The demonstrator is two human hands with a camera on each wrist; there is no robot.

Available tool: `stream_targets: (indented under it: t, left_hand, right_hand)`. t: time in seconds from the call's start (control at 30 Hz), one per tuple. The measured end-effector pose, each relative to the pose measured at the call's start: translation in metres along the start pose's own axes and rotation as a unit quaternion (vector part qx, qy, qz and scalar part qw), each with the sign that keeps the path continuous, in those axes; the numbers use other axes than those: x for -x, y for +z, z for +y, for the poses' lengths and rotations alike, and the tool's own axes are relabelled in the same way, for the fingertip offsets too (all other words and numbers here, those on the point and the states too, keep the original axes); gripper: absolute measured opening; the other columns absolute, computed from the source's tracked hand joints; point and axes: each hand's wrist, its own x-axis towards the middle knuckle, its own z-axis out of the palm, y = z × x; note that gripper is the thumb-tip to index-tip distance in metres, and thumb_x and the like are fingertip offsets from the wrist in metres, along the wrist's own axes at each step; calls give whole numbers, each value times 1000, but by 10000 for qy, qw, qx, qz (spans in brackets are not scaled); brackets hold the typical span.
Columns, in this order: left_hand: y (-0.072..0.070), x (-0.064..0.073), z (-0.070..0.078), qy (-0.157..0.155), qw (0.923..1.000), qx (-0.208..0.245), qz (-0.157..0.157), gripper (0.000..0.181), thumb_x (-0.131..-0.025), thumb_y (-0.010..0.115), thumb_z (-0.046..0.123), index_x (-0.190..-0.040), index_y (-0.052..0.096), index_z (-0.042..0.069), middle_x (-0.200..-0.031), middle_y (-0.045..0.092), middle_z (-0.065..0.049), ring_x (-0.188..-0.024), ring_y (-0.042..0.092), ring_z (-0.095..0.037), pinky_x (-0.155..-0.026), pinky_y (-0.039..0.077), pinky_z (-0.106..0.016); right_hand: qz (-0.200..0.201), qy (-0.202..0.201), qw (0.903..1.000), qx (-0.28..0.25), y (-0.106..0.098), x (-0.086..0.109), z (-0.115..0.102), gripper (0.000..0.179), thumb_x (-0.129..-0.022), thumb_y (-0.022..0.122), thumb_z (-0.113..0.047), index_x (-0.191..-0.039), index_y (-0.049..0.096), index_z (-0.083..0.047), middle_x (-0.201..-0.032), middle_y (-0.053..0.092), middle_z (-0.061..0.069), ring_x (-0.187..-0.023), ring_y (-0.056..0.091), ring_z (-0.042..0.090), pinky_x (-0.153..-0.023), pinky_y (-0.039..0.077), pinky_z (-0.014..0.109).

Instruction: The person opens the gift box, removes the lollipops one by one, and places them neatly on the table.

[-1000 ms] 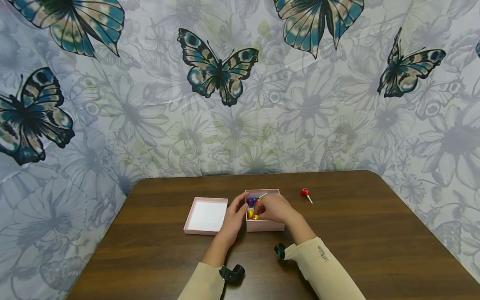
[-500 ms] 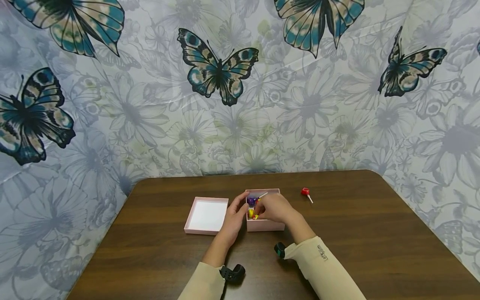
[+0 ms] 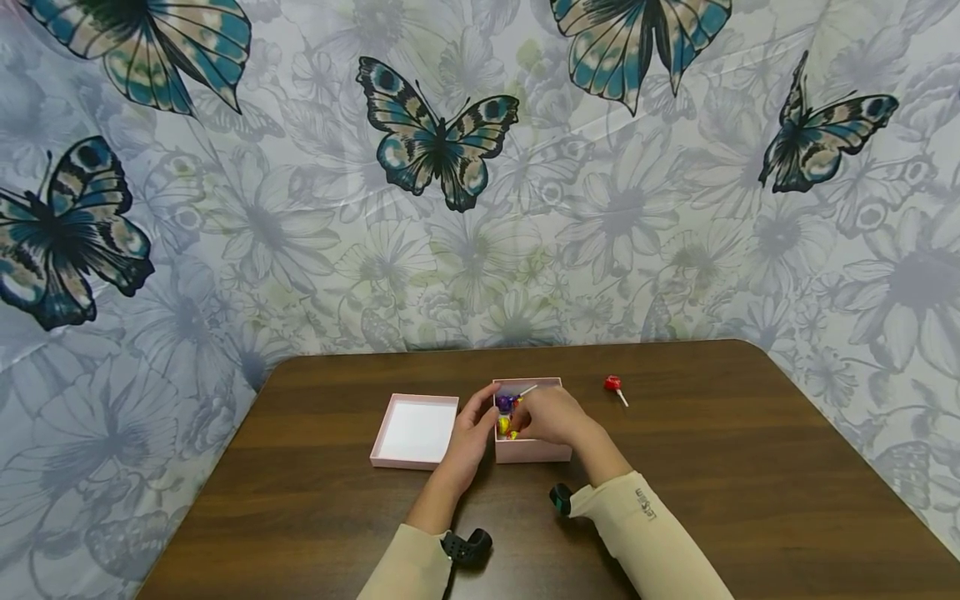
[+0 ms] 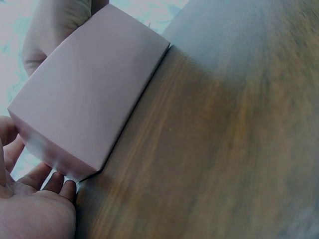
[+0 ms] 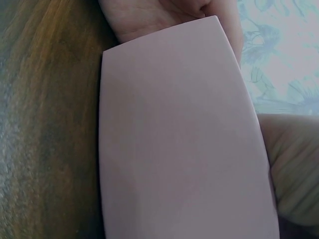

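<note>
Open pink rectangular box [image 3: 532, 451] stands upright on the dark brown wood-grain table [image 3: 300, 517], directly in front of the person. At the left of its interior: purple-wrapped candy [image 3: 504, 403] toward the back and yellow-wrapped candy [image 3: 504, 424] nearer the front; a thin white stick [image 3: 528, 389] slants up by the back wall.

Left hand [image 3: 467, 433]: fingers spread and lightly bent, touching the box's left side; clasping nothing. Right hand [image 3: 553, 415]: over the box, fingers bent down inside. Its fingertips are hidden, so whether they grasp a candy cannot be told. This hand screens the right part of the interior. In both wrist views the box's pink wall blocks sight of the contents.

Surroundings: shallow pink square lid [image 3: 415, 429], white inside, lies hollow side up left of the box, its right edge close to the left hand. Red-wrapped lollipop [image 3: 612, 383] with a white stick lies apart, beyond the box's right side. Behind the table hangs a pale floral butterfly-print cloth [image 3: 442, 283].
</note>
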Motion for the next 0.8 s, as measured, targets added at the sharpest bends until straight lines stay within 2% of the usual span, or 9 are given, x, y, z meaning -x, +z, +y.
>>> stream_targets:
  t: [0.23, 0.53, 0.8]
  left_hand:
    - [0, 0, 0, 38, 10000, 42, 18, 44, -105, 45, 9, -149, 45, 11, -162, 34, -11, -152, 28, -31, -125, 22, -51]
    - [0, 2, 0, -34, 10000, 53, 7, 44, -105, 46, 12, -149, 45, 11, -161, 35, -10, -151, 29, -31, -125, 23, -50]
    - [0, 0, 0, 17, 10000, -1, -9, 44, -105, 45, 11, -149, 46, 12, -161, 36, -10, -151, 30, -31, -124, 24, -51]
  right_hand:
    - [-139, 79, 9999, -9, -2, -1, -2, 5, -85, 78, -27, -82, 81, -25, -77, 75, -14, -74, 67, 3, -78, 55, 36]
    - [-259, 71, 9996, -96, -5, -2, -1, 6, -85, 78, -28, -83, 81, -23, -77, 74, -15, -73, 65, 2, -77, 52, 34]
    - [-163, 42, 9996, -242, -2, -2, 2, 4, -84, 78, -23, -82, 80, -25, -75, 71, -17, -68, 58, -3, -71, 49, 25]
